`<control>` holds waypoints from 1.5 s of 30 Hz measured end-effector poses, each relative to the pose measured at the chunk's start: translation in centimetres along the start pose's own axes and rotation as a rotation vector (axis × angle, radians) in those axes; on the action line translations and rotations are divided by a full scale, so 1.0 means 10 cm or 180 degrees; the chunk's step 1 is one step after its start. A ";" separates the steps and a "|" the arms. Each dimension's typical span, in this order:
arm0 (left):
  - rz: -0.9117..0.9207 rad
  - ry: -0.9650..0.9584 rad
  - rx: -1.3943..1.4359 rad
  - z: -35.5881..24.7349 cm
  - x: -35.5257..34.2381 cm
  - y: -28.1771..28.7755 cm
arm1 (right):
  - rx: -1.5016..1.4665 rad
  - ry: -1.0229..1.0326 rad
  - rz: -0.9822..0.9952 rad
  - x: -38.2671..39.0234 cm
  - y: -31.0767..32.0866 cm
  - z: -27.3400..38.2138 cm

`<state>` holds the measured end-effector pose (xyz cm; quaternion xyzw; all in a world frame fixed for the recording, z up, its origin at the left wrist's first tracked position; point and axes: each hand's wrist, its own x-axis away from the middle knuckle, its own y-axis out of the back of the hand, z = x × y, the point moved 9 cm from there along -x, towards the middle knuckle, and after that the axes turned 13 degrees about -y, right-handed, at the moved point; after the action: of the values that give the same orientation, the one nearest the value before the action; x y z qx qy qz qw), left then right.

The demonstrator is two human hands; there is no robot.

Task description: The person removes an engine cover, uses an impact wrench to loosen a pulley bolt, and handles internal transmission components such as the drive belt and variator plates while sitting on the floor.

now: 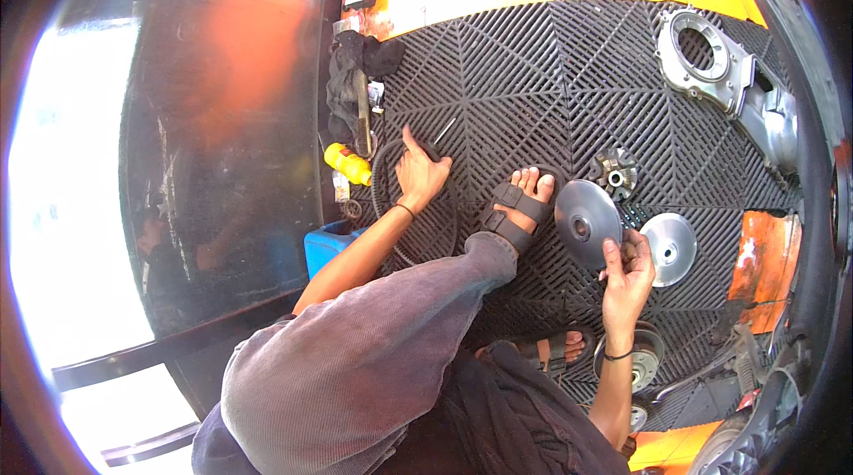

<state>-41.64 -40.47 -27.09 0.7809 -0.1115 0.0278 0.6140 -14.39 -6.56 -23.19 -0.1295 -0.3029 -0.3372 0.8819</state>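
We note the left hand (419,175) spread open on the black floor mat (533,75), touching a rubber belt (384,199) beside a yellow bottle (347,164). The right hand (626,272) grips the pulley disc (586,223) by its rim, tilted. We judge inspection underway; the next move needs a steady hold.

Near the centre of the frame, the left hand (419,175) rests on the black grid floor mat (533,66), fingers over a black drive belt (384,199) looped beside a thin metal tool (443,131). At the right, the right hand (627,275) grips the lower edge of a round metal pulley disc (586,223), held tilted. A second pulley disc (671,248) lies just right of it. A yellow bottle (347,164) lies left of the belt; an engine cover (711,62) sits at the upper right.
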 end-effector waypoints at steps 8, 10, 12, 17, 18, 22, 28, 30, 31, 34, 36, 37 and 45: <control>-0.0579 -0.0411 0.0171 0.30 -0.08 0.37 | 0.0117 -0.0054 0.0018 0.09 -0.01 -0.03; -0.0224 0.0128 0.1048 0.07 0.04 1.09 | 0.0071 -0.0113 0.0003 0.15 0.00 -0.04; 0.0052 0.0019 0.2899 -0.13 -0.05 1.47 | 0.0123 -0.0115 -0.0211 0.22 0.14 0.00; -0.0852 -0.1591 0.1091 -0.24 -0.55 3.08 | 0.0473 0.0154 -0.0177 0.38 0.07 0.10; -0.1092 -0.2021 0.0096 -0.24 -0.68 3.24 | 0.0433 0.0181 -0.0165 0.41 0.04 0.11; -0.1741 -0.1687 -0.0667 0.64 -1.46 2.98 | 0.0953 0.0374 -0.0327 0.54 0.15 0.30; -0.0929 -0.1145 -0.0545 0.79 -0.97 1.23 | 0.2197 0.1871 -0.0383 0.64 -0.01 0.60; 0.0251 -0.1920 -0.0197 0.32 -0.51 0.36 | 0.2336 0.2129 -0.0395 0.64 0.01 0.63; 0.0466 -0.2127 -0.0273 0.16 -0.28 0.14 | 0.2370 0.2201 -0.0322 0.63 0.02 0.62; 0.0105 -0.2603 -0.0624 -0.15 0.04 -0.05 | 0.2396 0.2352 -0.0344 0.59 0.05 0.69; 0.0228 -0.2275 -0.0350 0.01 -0.03 -0.11 | 0.2519 0.2526 -0.0448 0.51 0.09 0.75; 0.0281 -0.2131 -0.0223 0.07 -0.08 -0.09 | 0.2564 0.2620 -0.0517 0.46 0.10 0.78; 0.0160 -0.1356 0.1057 0.24 -0.36 0.17 | 0.3318 0.3158 -0.1486 -0.57 0.46 0.91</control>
<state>-45.76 -42.70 -26.68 0.8562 -0.2514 -0.1039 0.4393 -18.68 3.73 -19.76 0.5387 -0.0103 -0.3472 0.7676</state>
